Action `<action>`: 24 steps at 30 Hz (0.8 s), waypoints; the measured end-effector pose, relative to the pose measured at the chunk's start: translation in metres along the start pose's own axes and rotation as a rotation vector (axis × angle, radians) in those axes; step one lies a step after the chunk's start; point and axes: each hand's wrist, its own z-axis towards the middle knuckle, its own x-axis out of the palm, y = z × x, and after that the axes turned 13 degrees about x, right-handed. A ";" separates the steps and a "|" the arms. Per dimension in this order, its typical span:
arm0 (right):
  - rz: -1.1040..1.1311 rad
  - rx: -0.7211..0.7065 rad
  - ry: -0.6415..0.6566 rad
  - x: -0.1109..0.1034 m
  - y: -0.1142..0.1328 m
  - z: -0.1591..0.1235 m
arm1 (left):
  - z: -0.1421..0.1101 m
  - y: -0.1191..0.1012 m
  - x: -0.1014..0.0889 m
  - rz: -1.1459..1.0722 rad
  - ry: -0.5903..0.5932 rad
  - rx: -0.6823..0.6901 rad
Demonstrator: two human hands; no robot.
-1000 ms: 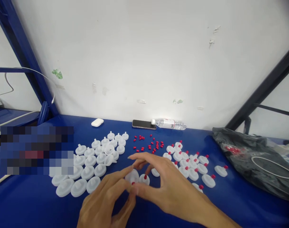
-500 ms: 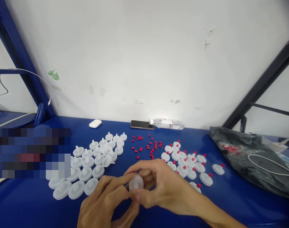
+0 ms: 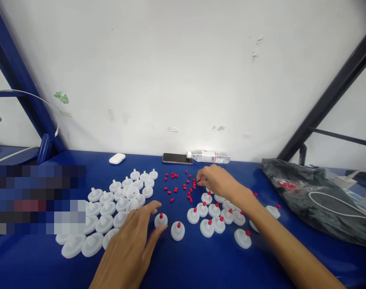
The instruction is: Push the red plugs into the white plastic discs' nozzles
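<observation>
along the back of your blue table (image 3: 201,265), by the white wall (image 3: 170,60), a small rounded white case (image 3: 117,158) lies left of a dark-screened phone (image 3: 175,158). a clear bottle (image 3: 208,156) lies on its side, white cap at the phone's right end. to your right, a white cable (image 3: 345,216) loops over a crumpled black bag (image 3: 297,208).

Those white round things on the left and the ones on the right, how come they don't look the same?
The left discs have plain white stems, while the right discs wear little red caps. The left discs crowd together, some overlapping; a few of the right discs sit apart, with gaps around them. Both are white and round, on the blue table.
</observation>
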 end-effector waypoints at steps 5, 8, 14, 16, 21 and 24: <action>0.001 -0.002 0.017 0.008 -0.003 0.001 | 0.017 0.012 -0.027 0.320 -0.104 0.082; 0.016 -0.017 0.016 0.012 -0.003 0.003 | 0.019 0.027 -0.024 0.391 -0.108 0.167; 0.083 -0.043 -0.019 0.008 -0.006 -0.001 | 0.011 0.053 -0.012 0.364 -0.062 0.257; 0.128 -0.052 -0.040 0.001 -0.006 -0.006 | 0.009 0.058 -0.011 0.338 -0.031 0.275; 0.283 -0.093 -0.083 -0.015 0.001 -0.017 | 0.008 0.063 -0.006 0.309 -0.006 0.266; 0.335 -0.118 -0.121 -0.020 0.008 -0.021 | 0.009 0.061 -0.006 0.312 -0.025 0.240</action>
